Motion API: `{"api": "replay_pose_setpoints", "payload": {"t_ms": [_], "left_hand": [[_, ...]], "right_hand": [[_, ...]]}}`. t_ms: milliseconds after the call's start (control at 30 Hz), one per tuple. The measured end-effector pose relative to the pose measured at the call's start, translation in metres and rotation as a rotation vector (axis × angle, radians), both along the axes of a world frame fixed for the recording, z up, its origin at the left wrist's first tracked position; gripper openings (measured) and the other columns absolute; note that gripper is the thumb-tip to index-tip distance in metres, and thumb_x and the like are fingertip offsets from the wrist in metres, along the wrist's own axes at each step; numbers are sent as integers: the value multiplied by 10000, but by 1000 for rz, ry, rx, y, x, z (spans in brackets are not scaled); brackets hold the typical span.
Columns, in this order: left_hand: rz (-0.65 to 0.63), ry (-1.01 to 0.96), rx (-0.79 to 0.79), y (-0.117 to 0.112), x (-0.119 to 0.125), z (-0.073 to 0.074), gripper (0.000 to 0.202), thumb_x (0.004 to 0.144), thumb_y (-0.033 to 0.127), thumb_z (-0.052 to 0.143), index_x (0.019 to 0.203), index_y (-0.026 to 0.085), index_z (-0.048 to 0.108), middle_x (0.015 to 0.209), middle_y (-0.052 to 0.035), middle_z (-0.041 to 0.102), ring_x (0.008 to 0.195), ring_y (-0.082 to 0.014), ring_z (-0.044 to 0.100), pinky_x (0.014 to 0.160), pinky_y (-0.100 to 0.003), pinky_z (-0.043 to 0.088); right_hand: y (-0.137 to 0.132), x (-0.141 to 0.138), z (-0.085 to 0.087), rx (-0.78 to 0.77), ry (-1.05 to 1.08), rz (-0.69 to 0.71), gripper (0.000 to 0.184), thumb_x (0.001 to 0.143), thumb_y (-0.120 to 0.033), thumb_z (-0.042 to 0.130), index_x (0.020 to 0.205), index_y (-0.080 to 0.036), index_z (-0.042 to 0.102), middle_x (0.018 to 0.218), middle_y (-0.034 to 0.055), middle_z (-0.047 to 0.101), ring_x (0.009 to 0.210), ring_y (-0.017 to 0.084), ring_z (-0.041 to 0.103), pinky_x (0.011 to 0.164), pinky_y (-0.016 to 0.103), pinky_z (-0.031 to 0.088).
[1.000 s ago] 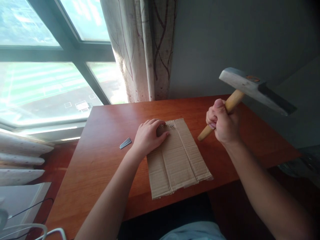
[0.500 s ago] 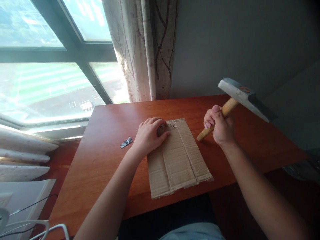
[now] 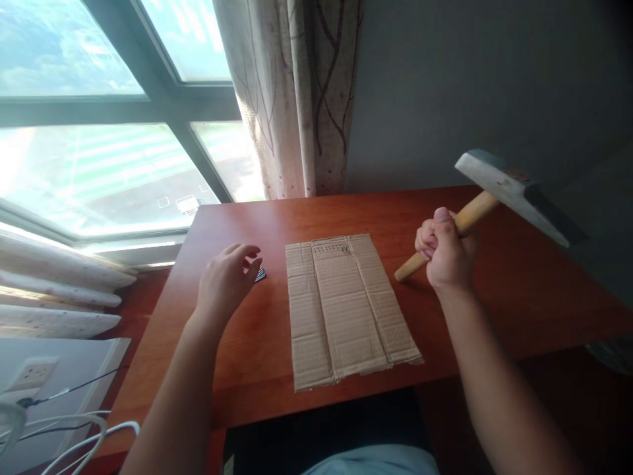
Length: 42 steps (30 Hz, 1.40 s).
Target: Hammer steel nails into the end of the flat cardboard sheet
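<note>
My right hand [image 3: 448,251] is wrapped round the wooden handle of a hammer [image 3: 514,188], whose metal head is raised over the right part of the table. Left of the cardboard, my left hand [image 3: 230,277] hovers with its fingers curved and apart, holding nothing that I can see. Just by its thumb lie several nails [image 3: 260,274], partly hidden behind the hand. Between my two hands a piece of corrugated cardboard [image 3: 346,310] lies flat, with rows of small dark marks near its far edge.
The reddish wooden table [image 3: 257,369] has its near edge in front of my body. A window [image 3: 119,165] and a patterned curtain [image 3: 306,99] stand behind it. White cables [image 3: 74,429] and a wall socket [image 3: 37,375] are at the lower left.
My left hand has left the cardboard and moved left to the nails, uncovering the marks. My right hand still holds the hammer raised, and the view has shifted slightly.
</note>
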<state>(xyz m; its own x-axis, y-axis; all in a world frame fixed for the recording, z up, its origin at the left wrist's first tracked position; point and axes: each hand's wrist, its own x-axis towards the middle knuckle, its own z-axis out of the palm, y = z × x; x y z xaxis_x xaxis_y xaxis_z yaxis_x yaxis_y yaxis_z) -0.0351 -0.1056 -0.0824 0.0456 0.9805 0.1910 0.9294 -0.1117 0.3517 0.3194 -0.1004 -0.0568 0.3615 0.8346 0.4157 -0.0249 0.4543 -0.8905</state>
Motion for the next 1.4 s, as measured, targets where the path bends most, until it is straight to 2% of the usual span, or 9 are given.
{"api": "replay_pose_setpoints", "payload": {"t_ms": [100,200,533,833,967,1067,1200,1300,1400], "left_hand": [[25,292,-78,-19,0,-5,268,943,356,460,955,242,702,1022,-49,714,699,-194,655,549,-302,367],[18,439,-101,-29,4,-9,323,970,364,413,949,242,711,1011,-68,710,734,-214,656,533,-306,318],[-17,509,-120,-29,1,-16,344,980,335,375,987,246,708,986,-98,698,772,-240,659,525,-304,294],[-57,500,-154,-28,6,-11,335,965,323,367,940,211,682,954,-105,692,716,-240,656,510,-308,286],[-4,308,-60,-24,10,0,212,906,318,482,898,207,662,932,-74,707,655,-200,634,555,-307,373],[-7,-45,42,-16,19,13,128,847,329,598,855,207,636,780,-26,690,655,-171,634,616,-293,453],[-198,-527,25,-1,50,31,141,829,315,650,887,187,640,789,-25,698,687,-140,654,636,-256,513],[-353,-587,-32,11,80,38,137,836,292,649,888,167,674,806,-44,717,685,-128,647,618,-238,507],[-418,-554,-9,23,104,37,126,835,272,641,865,162,694,775,-35,716,636,-111,616,590,-225,486]], "right_hand": [[0,2,-1,4,-10,1,580,872,-536,659,539,-222,304,443,-82,269,359,52,257,351,247,175],[1,0,-1,4,-11,14,575,877,-522,661,535,-221,310,448,-81,272,363,52,253,354,249,177],[-1,-4,-1,-3,-61,-32,577,875,-566,639,551,-229,301,457,-73,263,377,67,259,352,256,198],[0,0,0,6,-8,-20,569,885,-532,645,545,-225,308,456,-74,266,373,60,255,355,256,187],[0,0,0,-6,-24,-29,580,878,-561,639,544,-226,303,456,-73,262,376,62,253,353,257,194],[-1,-1,0,-11,-35,-22,586,872,-563,646,537,-227,302,454,-71,262,375,64,253,354,261,196],[-2,-3,0,-7,-42,-8,580,881,-555,639,533,-226,311,459,-69,265,373,64,263,359,265,189],[-2,-4,0,-15,-55,-8,581,880,-570,632,541,-228,306,462,-70,262,375,65,265,360,262,193],[-1,-3,1,-10,-57,-16,579,872,-580,634,552,-230,301,461,-73,259,375,66,262,358,261,195]]}}
